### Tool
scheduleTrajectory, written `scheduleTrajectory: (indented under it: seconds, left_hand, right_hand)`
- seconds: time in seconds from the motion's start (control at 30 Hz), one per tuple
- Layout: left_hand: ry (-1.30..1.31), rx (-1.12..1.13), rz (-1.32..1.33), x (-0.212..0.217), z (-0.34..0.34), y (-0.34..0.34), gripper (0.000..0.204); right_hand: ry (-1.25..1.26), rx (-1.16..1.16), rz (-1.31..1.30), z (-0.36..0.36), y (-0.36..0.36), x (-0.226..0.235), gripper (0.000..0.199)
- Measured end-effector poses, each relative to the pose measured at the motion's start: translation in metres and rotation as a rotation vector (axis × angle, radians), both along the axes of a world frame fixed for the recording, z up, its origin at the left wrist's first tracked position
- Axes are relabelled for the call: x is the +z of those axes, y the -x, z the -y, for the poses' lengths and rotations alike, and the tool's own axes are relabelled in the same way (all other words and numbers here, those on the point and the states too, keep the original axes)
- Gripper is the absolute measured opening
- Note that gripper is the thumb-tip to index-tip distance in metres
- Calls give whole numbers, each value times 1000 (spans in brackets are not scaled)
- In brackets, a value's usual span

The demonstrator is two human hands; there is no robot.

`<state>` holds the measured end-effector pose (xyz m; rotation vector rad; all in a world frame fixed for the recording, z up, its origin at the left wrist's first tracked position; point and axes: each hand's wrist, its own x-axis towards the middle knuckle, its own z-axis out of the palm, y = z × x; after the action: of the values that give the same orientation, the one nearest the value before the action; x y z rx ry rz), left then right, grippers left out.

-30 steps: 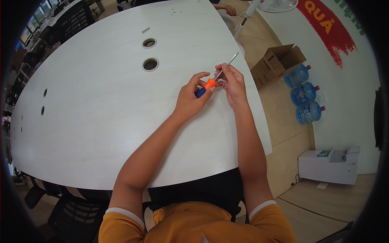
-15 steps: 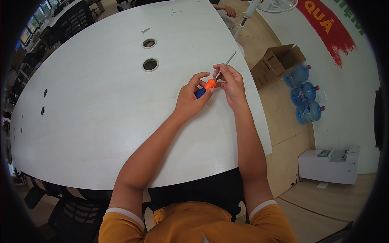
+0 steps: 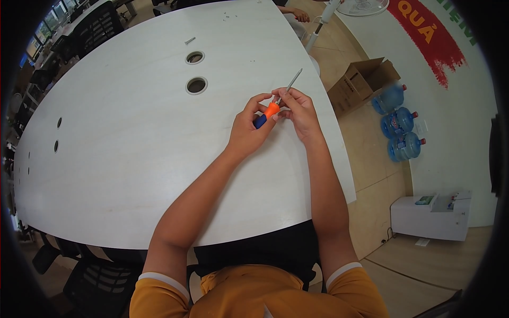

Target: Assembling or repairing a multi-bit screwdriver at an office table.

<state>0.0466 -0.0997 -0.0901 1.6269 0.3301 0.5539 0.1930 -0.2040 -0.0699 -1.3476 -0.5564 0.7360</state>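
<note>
Above the right side of the white table point(image 3: 132, 159), I hold a screwdriver point(image 3: 272, 109) with an orange and dark blue handle, its thin metal shaft pointing away and to the right. Closed around the handle is my left hand point(image 3: 246, 130), with the thumb along its near side. The fingers of my right hand point(image 3: 304, 117) pinch the shaft just beyond the orange collar. The shaft's tip sticks out past those fingers. Parts of the handle are hidden by my left fingers.
Farther off on the table lies a small metal bolt or screw point(image 3: 190, 40), beyond two round cable holes. Several tiny bits sit near the far edge. At right on the floor stand an opened cardboard box point(image 3: 350, 90) and blue water bottles point(image 3: 397, 123). Another person's hand point(image 3: 301, 15) shows behind.
The screwdriver's tip has shifted a little left and nearer. My right fingers have moved slightly left, closer to the handle; my left hand has barely moved.
</note>
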Motion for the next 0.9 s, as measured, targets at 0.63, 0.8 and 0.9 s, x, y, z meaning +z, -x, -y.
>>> scheduleTrajectory:
  seconds: [0.63,0.8,0.9]
  left_hand:
    - [159,16,47,5,2,0,48]
    - [151,19,26,8,0,2,48]
    - [155,19,12,7,0,1,48]
  right_hand:
    - [40,19,-30,2,-1,0,26]
    - [33,30,7,-1,2,0,27]
    - [39,19,25,0,1,0,27]
